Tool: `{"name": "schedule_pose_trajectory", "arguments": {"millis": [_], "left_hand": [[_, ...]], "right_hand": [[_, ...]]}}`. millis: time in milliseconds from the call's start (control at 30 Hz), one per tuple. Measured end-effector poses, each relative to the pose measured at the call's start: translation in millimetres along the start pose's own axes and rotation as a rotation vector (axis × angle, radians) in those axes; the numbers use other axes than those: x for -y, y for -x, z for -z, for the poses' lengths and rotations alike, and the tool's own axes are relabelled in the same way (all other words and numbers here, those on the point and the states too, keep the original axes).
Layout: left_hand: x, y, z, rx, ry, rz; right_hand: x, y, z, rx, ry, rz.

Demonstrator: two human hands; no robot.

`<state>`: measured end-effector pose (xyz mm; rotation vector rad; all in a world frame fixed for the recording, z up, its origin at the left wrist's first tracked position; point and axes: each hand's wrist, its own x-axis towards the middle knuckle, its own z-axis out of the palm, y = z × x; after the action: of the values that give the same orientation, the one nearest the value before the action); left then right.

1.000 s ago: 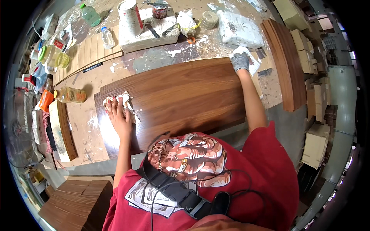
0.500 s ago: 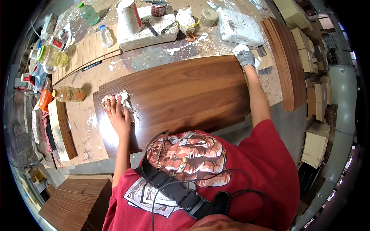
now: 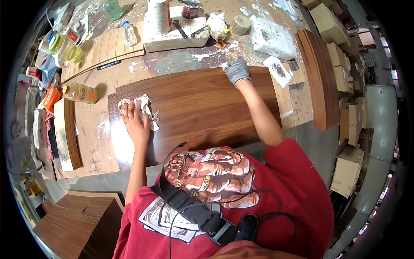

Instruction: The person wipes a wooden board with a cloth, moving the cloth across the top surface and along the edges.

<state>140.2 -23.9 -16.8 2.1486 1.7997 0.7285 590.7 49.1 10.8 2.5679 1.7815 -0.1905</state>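
A dark brown wood-grain panel [image 3: 198, 112] lies across the workbench before me, with the edge of another panel showing beneath it. My left hand [image 3: 137, 123] rests near its left end, fingers curved over a crumpled whitish rag [image 3: 142, 103] with reddish stains. At the panel's far edge, right of the middle, is my right hand [image 3: 236, 72] in a grey glove. Its fingers are closed, and a small whitish bit shows at the tips; what it is cannot be made out. Right of that hand lies a stained white sheet [image 3: 278, 72].
Beyond the panel stand a white bucket [image 3: 159, 17], a paint-smeared can [image 3: 190, 9] and a wrapped white block [image 3: 272, 38]. A bottle of yellowish liquid [image 3: 80, 93] is at the left. Stacked brown boards [image 3: 317, 80] line the right side; more boards [image 3: 73, 224] are at lower left.
My gloved right hand has moved left along the panel's far edge, uncovering the stained sheet. My left hand stays on the rag. The whole view has shifted slightly.
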Motion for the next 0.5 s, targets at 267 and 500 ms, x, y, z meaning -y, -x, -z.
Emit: {"name": "schedule_pose_trajectory", "arguments": {"millis": [267,500], "left_hand": [[0,-1,-1,-0.006,0.0,0.002],[0,2,0,-0.024,0.008,0.027]], "right_hand": [[92,3,-22,0.01,-0.056,0.182],[185,21,-9,0.102,-0.097,0.267]]}}
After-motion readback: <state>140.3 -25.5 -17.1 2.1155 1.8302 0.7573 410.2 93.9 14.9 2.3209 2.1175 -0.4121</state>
